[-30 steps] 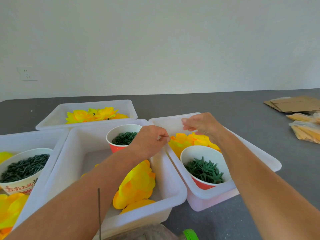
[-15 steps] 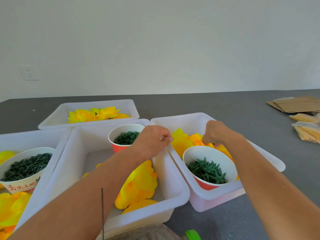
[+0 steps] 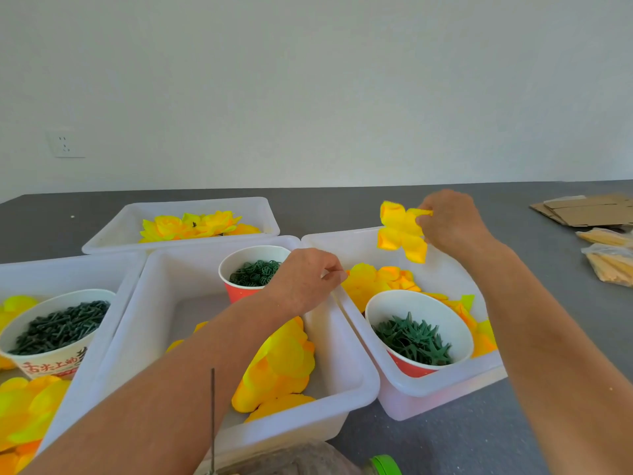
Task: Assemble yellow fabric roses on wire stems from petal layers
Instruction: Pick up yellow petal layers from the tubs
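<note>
Grey tabletop (image 3: 342,207) carries white bins. At 9 o'clock of the petal layer (image 3: 400,231), the left hand (image 3: 305,279) pinches something thin, maybe the wire. The right hand (image 3: 448,224) pinches the layer above the right bin (image 3: 442,392); this loose edge grip may let it slip.

— What does the right hand (image 3: 452,224) hold, in the upper right of the frame?
— It pinches a yellow petal layer (image 3: 401,231) above the right white bin (image 3: 442,394).
— And the left hand (image 3: 303,281)?
— At the centre, its fingers are curled and pinch something thin; I cannot tell what. It is over the middle bin (image 3: 356,378), beside a red cup (image 3: 239,293) of green rings. A thin wire (image 3: 212,416) stands at the bottom centre.
</note>
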